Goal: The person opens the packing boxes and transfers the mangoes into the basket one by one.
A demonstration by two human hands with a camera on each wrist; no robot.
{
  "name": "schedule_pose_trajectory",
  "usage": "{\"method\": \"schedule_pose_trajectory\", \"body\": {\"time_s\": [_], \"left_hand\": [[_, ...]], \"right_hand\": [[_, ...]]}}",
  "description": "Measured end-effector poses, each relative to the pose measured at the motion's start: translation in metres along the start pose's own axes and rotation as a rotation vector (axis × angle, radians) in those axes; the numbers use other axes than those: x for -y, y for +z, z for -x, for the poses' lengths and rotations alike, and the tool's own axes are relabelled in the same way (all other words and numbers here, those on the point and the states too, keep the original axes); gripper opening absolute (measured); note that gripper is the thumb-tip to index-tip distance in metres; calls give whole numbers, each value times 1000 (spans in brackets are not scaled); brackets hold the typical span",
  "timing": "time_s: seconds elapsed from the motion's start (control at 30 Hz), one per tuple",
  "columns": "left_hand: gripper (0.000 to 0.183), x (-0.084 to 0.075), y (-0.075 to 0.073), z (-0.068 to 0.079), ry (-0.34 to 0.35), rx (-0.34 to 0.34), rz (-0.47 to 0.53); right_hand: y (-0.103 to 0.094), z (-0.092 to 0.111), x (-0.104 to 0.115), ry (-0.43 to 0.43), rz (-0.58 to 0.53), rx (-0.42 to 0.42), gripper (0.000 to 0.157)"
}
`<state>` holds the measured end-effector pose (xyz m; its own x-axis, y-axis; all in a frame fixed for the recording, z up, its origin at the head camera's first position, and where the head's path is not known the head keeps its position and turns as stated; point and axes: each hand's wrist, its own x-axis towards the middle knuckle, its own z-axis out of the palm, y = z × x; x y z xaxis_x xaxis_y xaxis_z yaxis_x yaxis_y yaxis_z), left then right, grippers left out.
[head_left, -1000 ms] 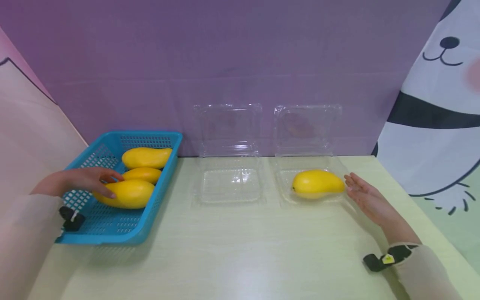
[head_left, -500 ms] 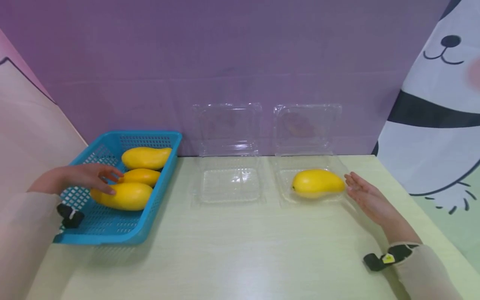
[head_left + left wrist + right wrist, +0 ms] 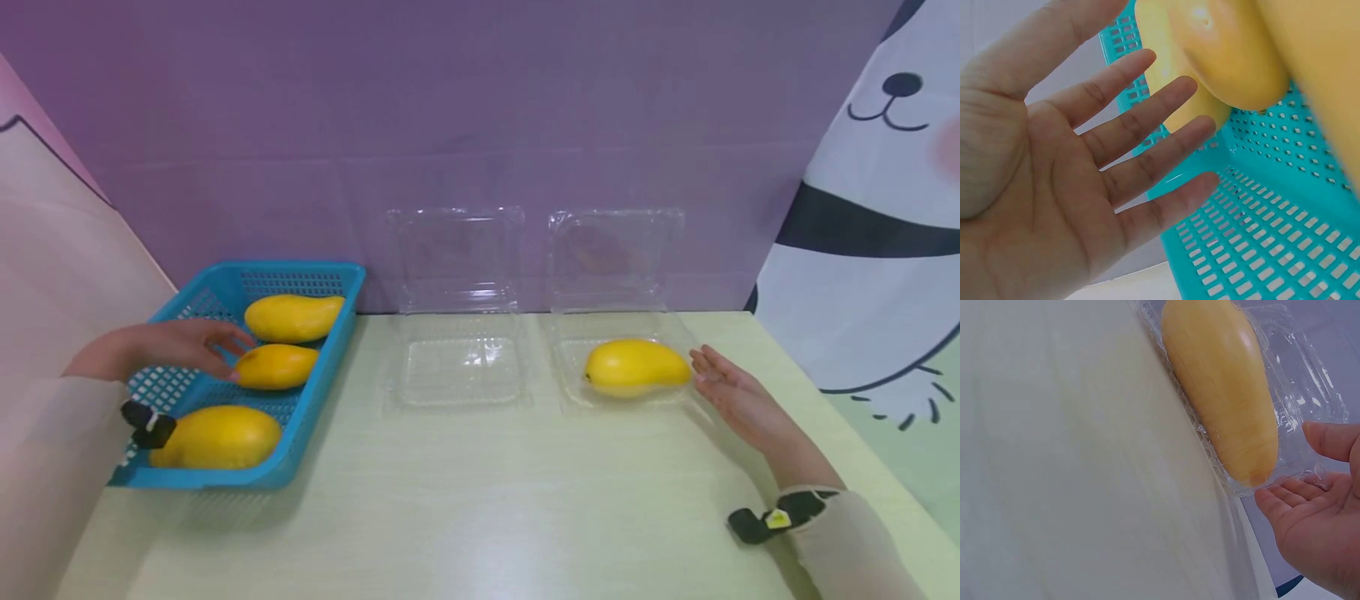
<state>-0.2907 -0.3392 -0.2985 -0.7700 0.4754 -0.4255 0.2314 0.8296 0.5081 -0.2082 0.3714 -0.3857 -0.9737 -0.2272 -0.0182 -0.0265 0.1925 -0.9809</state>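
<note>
Over the blue plastic basket (image 3: 318, 400) at left, my left hand (image 3: 176, 345) has its thumb tip right at the left end of the middle mango (image 3: 277, 367). In the left wrist view its fingers (image 3: 1141, 159) are spread and straight. Another mango (image 3: 295, 317) lies behind, and a third mango (image 3: 217, 440) is at the basket's front. On the right, a mango (image 3: 637, 367) lies in the base of a clear clamshell box (image 3: 564, 379). My right hand (image 3: 738, 397) is beside that box, fingers extended, with fingertips at its right edge near the mango's end.
A second clear clamshell box (image 3: 461, 371), holding nothing, stands between the basket and the filled box. Both lids stand up against the purple backdrop (image 3: 480, 100). The pale table (image 3: 465, 500) stretches in front. A panda-print cloth (image 3: 870, 283) hangs at right.
The front mango has moved from beside the middle mango to the basket's front, out of my left hand's reach. My left hand is now at the middle mango. The right hand has stayed still.
</note>
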Motion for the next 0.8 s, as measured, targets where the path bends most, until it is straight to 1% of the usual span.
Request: {"method": "schedule_pose_trajectory", "body": {"time_s": [0.07, 0.2, 0.23, 0.33, 0.47, 0.6, 0.7, 0.8], "left_hand": [[66, -2, -1, -1, 9, -2, 2], [68, -8, -3, -3, 4, -11, -21], [68, -9, -3, -4, 14, -14, -23], [65, -16, -2, -8, 29, -48, -43], [64, -28, 0, -15, 38, -86, -60], [64, -41, -2, -21, 66, -112, -77], [60, -51, -3, -24, 89, -139, -97], [56, -65, -6, -27, 108, -169, -125]], "right_hand": [[0, 0, 0, 0, 0, -1, 76], [0, 0, 1, 6, 11, 0, 76], [0, 0, 1, 6, 11, 0, 76], [1, 0, 2, 8, 9, 2, 76], [1, 0, 2, -5, -9, 6, 76], [0, 0, 0, -12, -21, 10, 75], [1, 0, -1, -13, -27, 14, 76], [0, 1, 0, -13, -27, 12, 76]]}}
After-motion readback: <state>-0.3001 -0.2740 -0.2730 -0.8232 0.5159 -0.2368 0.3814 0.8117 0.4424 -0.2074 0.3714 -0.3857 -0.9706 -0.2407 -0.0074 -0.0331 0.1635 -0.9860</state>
